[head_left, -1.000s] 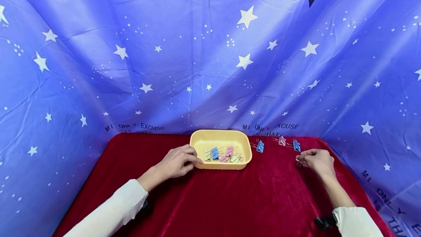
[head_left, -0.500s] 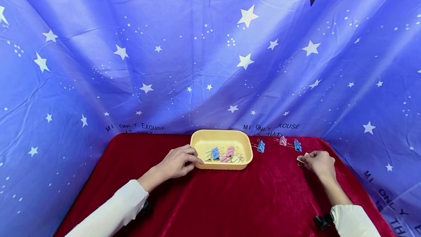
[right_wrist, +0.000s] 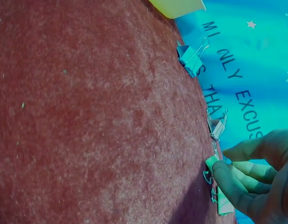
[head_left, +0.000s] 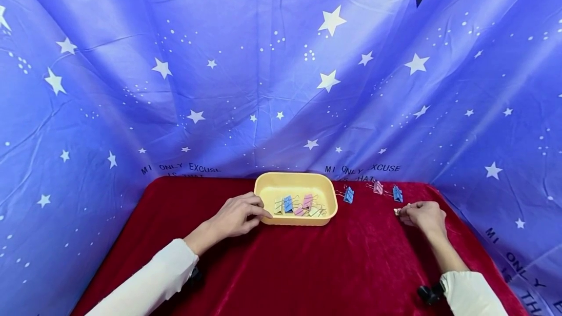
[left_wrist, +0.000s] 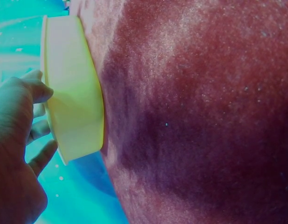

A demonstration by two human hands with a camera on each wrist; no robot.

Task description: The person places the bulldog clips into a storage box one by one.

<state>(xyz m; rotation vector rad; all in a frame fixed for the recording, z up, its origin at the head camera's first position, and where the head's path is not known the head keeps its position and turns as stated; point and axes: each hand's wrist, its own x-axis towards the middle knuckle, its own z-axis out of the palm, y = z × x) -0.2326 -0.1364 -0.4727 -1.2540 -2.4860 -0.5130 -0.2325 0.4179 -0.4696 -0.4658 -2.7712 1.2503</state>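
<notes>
Remotely, I see the left hand (head_left: 237,214) gripping the rim of a yellow, round-cornered tray (head_left: 298,221) of coloured binder clips (head_left: 288,204); rightward on the red velvet counter (head_left: 307,272), the right hand (head_left: 425,217) pinches a pale-yellow binder clip (head_left: 397,211) near two blue clips (head_left: 397,193).

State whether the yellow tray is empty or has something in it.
The yellow tray is partly filled: in the head view, a blue clip, pink clips and pale clips lie inside, with room left behind them.
</notes>
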